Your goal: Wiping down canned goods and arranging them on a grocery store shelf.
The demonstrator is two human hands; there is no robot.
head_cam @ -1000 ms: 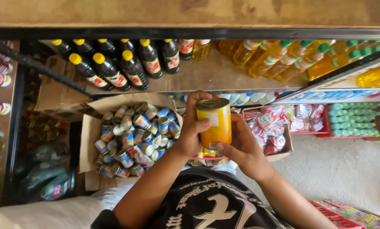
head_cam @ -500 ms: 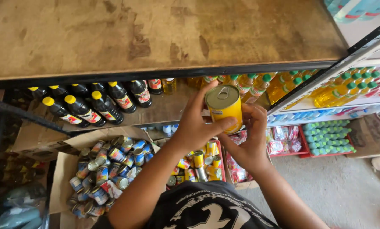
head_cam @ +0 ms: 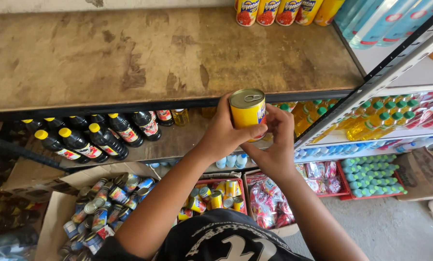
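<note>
Together, both sets of fingers were closed around a yellow tin can (head_cam: 248, 113). The left hand (head_cam: 224, 133) wrapped it from the left side, thumb stretched across the front of the label, while the right hand (head_cam: 276, 145) cupped it from the right and below, fingertips pressed against the can's side. The can stood upright between the palms, its silvery pull-tab lid facing up, held just in front of the dark front edge of a worn wooden shelf (head_cam: 129, 53). It was not resting on the board; it hung in the air at about the height of that edge.

At the back of the same shelf stood a short row of yellow cans with red labels (head_cam: 269, 10), well apart from the held one. Beside them, to the right, clear bluish bottles (head_cam: 376, 21) leaned into view.

On the shelf below, dark sauce bottles with yellow caps (head_cam: 88, 137) stood in rows on the left, and yellow oil bottles with green caps (head_cam: 366, 118) filled the right. Lower down, a cardboard box (head_cam: 52, 217) held a heap of small tins (head_cam: 105, 203), a red tray (head_cam: 216, 193) carried more yellow cans, and green-capped small bottles (head_cam: 376, 176) sat in another red tray near the concrete floor (head_cam: 395, 227).
</note>
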